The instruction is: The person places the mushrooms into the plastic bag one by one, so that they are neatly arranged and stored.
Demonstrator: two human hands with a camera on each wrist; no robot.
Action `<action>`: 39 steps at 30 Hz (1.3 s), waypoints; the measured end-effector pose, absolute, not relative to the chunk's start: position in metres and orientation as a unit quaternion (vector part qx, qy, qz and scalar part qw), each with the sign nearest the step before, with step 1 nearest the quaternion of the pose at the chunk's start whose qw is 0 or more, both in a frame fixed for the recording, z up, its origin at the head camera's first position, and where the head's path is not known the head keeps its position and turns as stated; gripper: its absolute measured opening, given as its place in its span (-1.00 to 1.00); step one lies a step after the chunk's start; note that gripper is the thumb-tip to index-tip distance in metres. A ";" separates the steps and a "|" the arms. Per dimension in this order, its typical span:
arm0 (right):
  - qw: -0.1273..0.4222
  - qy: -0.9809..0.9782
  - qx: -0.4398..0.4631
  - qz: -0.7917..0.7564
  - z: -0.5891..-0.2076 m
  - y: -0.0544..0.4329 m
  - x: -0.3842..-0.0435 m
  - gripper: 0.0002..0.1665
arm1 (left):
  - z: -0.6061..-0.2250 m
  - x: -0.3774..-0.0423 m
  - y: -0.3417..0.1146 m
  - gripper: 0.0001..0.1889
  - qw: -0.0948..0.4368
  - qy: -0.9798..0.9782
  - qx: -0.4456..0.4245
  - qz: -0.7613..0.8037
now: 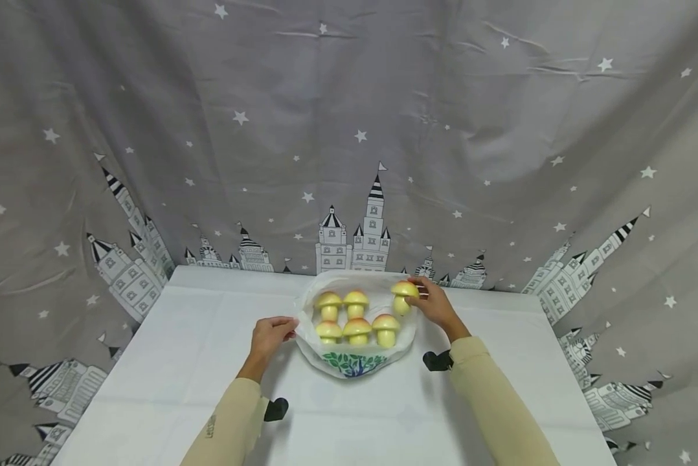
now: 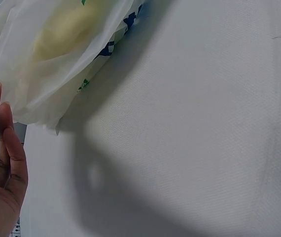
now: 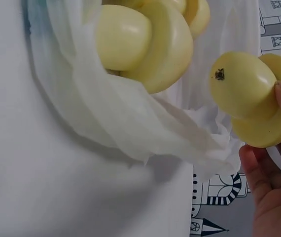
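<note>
A white plastic bag (image 1: 349, 362) with a green and blue tree print lies spread with its mouth up. Several yellow toy mushrooms (image 1: 357, 327) with reddish cap tops sit inside in two rows. My right hand (image 1: 436, 304) grips one more toy mushroom (image 1: 404, 294) by its cap over the bag's right side; the right wrist view shows its stem end with a small dark mark (image 3: 220, 74). At the left rim my left hand (image 1: 272, 335) pinches the bag's edge between thumb and fingers. In the left wrist view, its fingers (image 2: 16, 155) are beside the thin plastic (image 2: 37, 94).
Under the bag is a white-covered table (image 1: 209, 310). Behind and around it hangs a grey curtain (image 1: 279, 97) printed with stars and castles. A black wrist piece shows beside each beige sleeve (image 1: 495, 395).
</note>
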State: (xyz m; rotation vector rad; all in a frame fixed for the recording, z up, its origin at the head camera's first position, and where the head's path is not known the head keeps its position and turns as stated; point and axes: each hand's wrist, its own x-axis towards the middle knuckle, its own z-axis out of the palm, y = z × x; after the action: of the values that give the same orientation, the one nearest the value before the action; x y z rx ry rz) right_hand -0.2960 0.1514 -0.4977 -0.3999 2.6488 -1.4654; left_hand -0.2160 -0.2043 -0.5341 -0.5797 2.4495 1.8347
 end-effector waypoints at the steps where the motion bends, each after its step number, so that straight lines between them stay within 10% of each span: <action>1: 0.048 0.866 -0.132 -0.481 -0.498 0.150 -0.298 -0.42 | -0.534 -0.216 -0.204 -0.70 0.014 0.787 -0.185 0.589; 39: 0.080 0.906 -0.087 -0.406 -0.533 0.095 -0.329 -0.50 | -0.538 -0.215 -0.203 -0.70 0.013 0.782 -0.199 0.590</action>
State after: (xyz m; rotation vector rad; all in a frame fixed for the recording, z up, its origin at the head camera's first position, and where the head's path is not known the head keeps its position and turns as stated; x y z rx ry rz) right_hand -0.3290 0.0953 -0.5329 -0.2613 2.7105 -1.2149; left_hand -0.2152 -0.2028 -0.5382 -0.6195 2.4367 1.8397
